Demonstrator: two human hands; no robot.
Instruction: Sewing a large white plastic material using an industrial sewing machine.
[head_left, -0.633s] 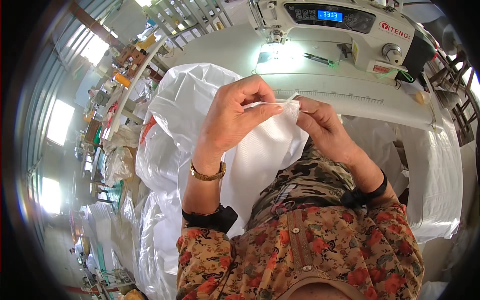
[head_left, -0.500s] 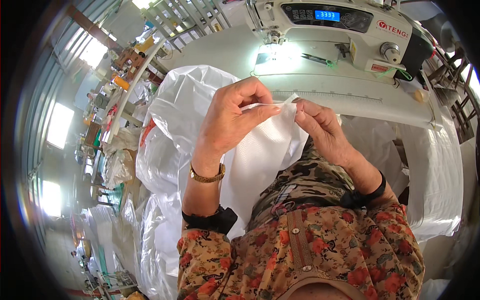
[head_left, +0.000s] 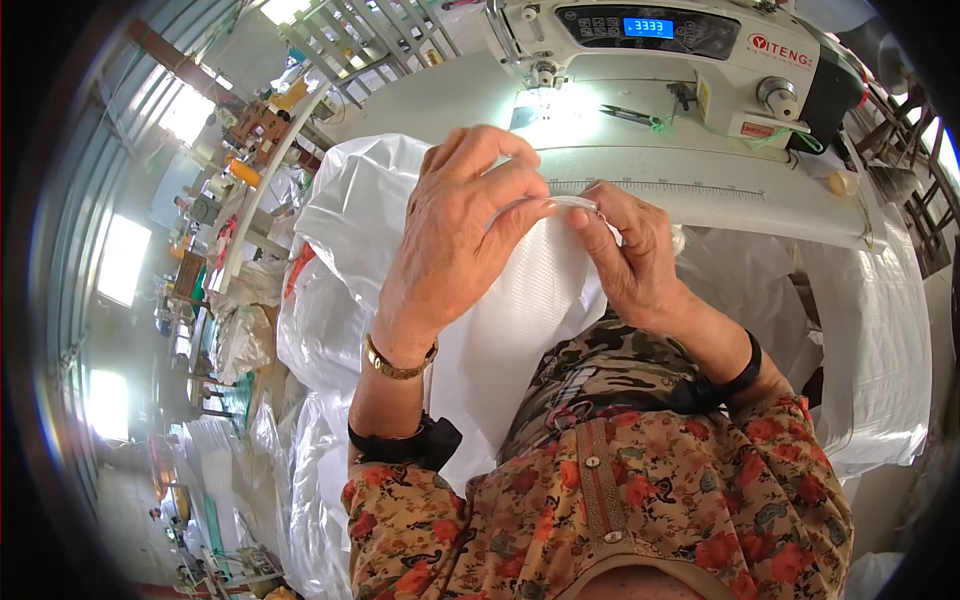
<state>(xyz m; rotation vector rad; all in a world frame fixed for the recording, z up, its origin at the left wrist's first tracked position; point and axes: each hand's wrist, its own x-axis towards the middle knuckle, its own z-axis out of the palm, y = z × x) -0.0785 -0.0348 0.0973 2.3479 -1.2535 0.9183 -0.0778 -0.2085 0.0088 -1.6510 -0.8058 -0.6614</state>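
Note:
A white woven plastic sheet [head_left: 540, 290] hangs from my fingers down over my lap, its top edge folded into a narrow rolled band. My left hand [head_left: 455, 230] pinches that edge between thumb and index finger, the other fingers curled above it. Close on the right, my right hand [head_left: 635, 255] grips the same edge between thumb and fingers. Both hands are in front of the near edge of a sewing table [head_left: 700, 212]. Beyond them stands a white sewing machine [head_left: 690, 60], its lamp lit over the needle area.
Thread snips [head_left: 630, 116] lie on the table beneath the machine arm. A ruler scale [head_left: 670, 187] runs along the table's near part. Crumpled white plastic sheeting [head_left: 340, 240] bulges at the left, and more white sheets [head_left: 870, 350] hang at the right. Cluttered shelves line the far left.
The sheet's upright corner has been folded down into a rolled edge. My left hand has raised its fingers and shifted slightly left; my right thumb now presses along the fold.

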